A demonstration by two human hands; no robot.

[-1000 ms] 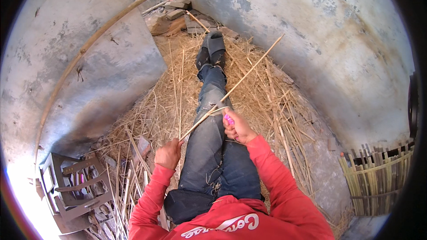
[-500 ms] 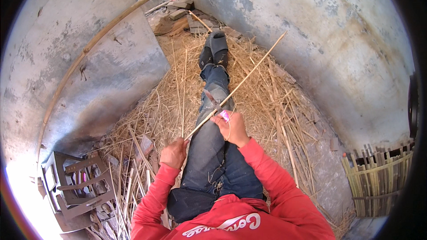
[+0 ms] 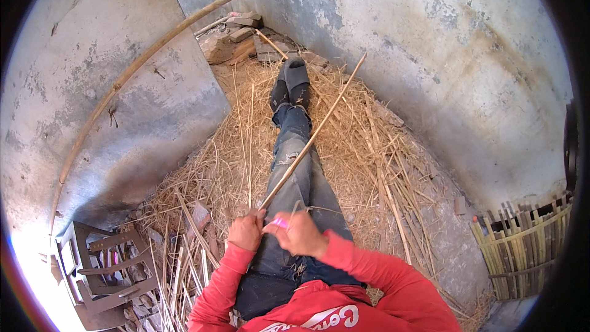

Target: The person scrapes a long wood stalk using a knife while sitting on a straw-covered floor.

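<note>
A long, thin bamboo strip (image 3: 319,125) runs slantwise over my outstretched legs, its far end raised toward the wall. My left hand (image 3: 246,232) is closed around the near end of this strip. Close beside it, my right hand (image 3: 299,235) is closed on a knife (image 3: 281,220), of which a pink patch at the handle shows. Motion and the fingers mostly obscure the blade. Both hands are above my thighs in worn dark jeans (image 3: 289,185).
Straw and shavings (image 3: 344,166) cover the floor around my legs. A wooden chair-like frame (image 3: 114,264) lies at the left, a bamboo basket (image 3: 522,249) at the right. A bent pole (image 3: 117,86) arches before the left wall; bricks (image 3: 243,34) lie in the far corner.
My right hand with the knife has come back along the strip, down and left toward my left hand. The strip's far end has shifted left and slightly down in view.
</note>
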